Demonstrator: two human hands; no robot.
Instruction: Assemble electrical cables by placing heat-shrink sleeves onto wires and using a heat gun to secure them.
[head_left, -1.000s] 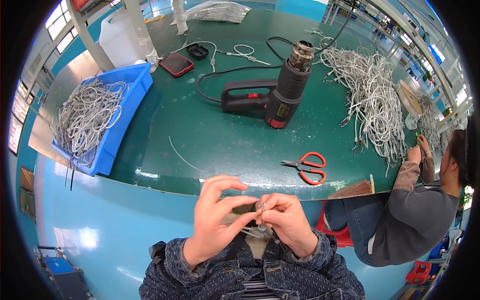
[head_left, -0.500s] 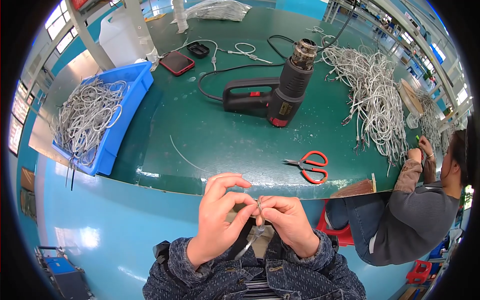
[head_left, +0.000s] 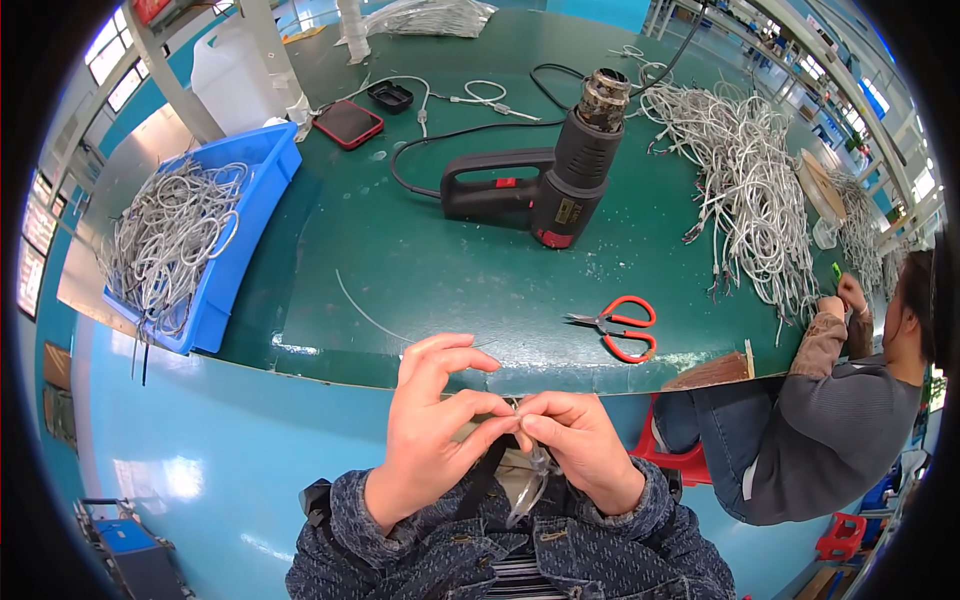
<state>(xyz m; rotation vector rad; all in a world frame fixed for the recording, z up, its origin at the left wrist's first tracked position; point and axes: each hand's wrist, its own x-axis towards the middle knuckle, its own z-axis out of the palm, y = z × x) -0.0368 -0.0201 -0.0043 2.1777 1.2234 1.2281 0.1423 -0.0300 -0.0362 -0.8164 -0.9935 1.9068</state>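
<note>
Just off the table's near edge, my left hand (head_left: 425,445) pinches with thumb and forefinger, its other fingers raised. Its fingertips meet those of my right hand (head_left: 582,448), also closed in a pinch. Between them is the end of a pale grey cable (head_left: 530,494), which hangs down in front of my jacket. The exact spot being pinched is mostly hidden by the fingertips. On the table beyond my right hand lie red-handled scissors (head_left: 627,329), blades apart and pointing left. A thin pale strand (head_left: 358,306) curves across the table beyond my left hand.
A black heat gun (head_left: 570,180) stands mid-table, its cord trailing back. On the left a blue bin (head_left: 262,205) holds tangled cables; a heap of white cables (head_left: 745,190) lies right. Behind are a red-edged phone (head_left: 349,124) and black case (head_left: 390,96). A co-worker (head_left: 840,430) sits right.
Both hands keep their pinch at nearly the same place. The hanging cable has swung slightly to the right. The whole view has shifted a little.
</note>
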